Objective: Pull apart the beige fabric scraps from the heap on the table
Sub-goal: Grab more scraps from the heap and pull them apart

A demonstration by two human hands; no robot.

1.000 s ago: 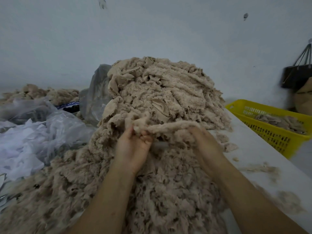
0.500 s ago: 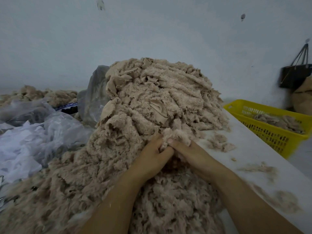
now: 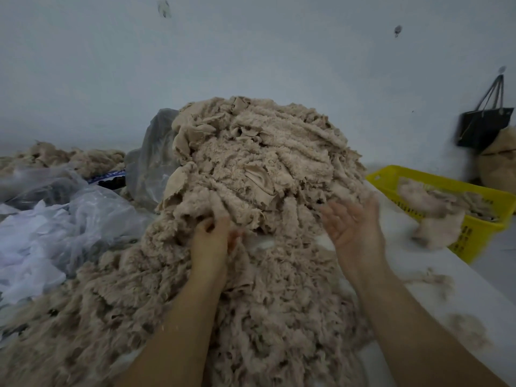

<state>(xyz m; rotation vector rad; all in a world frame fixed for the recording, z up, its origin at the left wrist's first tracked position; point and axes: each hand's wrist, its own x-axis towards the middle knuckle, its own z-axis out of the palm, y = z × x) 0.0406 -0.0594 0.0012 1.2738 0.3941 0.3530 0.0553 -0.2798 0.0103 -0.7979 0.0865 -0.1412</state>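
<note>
The heap (image 3: 251,169) of beige fabric scraps fills the centre of the frame, piled on the white table (image 3: 418,263). At its foot the left hand (image 3: 209,241) curls its fingers into the scraps, gripping a tuft (image 3: 223,210). Right of centre the right hand (image 3: 354,227) is spread flat, blurred and holding nothing. A loose scrap (image 3: 435,227), also blurred, shows at the near rim of the yellow basket (image 3: 474,241) at the right edge. The free hand should probably pin the neighbouring layers while the left draws its tuft out low and steadily, so the tall pile does not slump.
</note>
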